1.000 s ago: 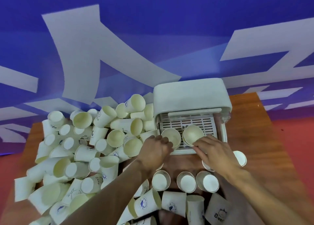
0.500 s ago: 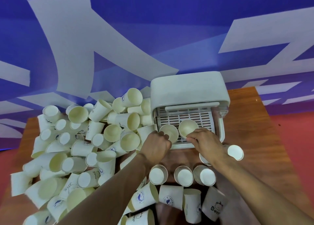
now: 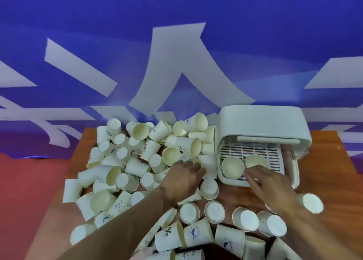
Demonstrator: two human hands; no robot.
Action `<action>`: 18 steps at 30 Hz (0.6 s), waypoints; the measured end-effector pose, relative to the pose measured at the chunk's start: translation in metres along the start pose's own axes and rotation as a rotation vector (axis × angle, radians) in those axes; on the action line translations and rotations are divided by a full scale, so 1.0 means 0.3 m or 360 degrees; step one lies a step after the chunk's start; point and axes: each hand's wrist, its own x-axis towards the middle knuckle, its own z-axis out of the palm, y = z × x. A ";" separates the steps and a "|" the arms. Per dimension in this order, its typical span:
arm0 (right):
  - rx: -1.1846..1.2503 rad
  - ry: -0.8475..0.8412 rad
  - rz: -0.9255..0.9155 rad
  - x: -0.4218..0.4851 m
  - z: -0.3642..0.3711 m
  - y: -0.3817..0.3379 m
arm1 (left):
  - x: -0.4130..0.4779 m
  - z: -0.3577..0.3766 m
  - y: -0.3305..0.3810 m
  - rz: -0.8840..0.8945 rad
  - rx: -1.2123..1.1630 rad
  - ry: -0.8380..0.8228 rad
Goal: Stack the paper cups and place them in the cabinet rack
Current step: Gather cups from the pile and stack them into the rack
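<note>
Head view, left hand (image 3: 182,179) loose-fingered on paper cups (image 3: 135,167), right hand (image 3: 269,183) splayed, empty, at cabinet rack (image 3: 255,150)

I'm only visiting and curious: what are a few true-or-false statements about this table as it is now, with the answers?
1. Two cups stand mouth-up in the tray of the white rack. True.
2. The rack sits left of the loose cup pile. False: it sits to the right of it.
3. Both hands are inside the rack. False: the left hand is over the pile, and the right hand is at the tray's front edge.
4. The table is brown wood. True.
</note>
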 end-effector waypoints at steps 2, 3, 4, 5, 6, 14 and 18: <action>-0.0037 -0.0063 -0.0137 0.025 0.012 -0.108 | -0.086 -0.004 -0.102 -0.0126 0.0004 -0.0025; -0.0058 -0.0099 -0.0180 0.046 0.021 -0.162 | -0.124 -0.008 -0.147 -0.0198 0.0016 -0.0046; -0.0065 -0.0125 -0.0207 0.073 0.031 -0.214 | -0.157 -0.014 -0.190 -0.0269 0.0030 -0.0071; -0.0056 -0.0156 -0.0223 0.105 0.042 -0.264 | -0.187 -0.020 -0.230 -0.0331 0.0041 -0.0096; -0.0040 -0.0186 -0.0219 0.135 0.048 -0.306 | -0.207 -0.025 -0.260 -0.0378 0.0048 -0.0123; 0.0032 -0.0203 0.0222 0.371 0.141 -0.520 | -0.364 0.007 -0.487 -0.0589 0.0083 -0.0293; -0.0024 -0.0344 0.0494 0.429 0.177 -0.527 | -0.325 -0.025 -0.603 -0.0340 0.0361 -0.0339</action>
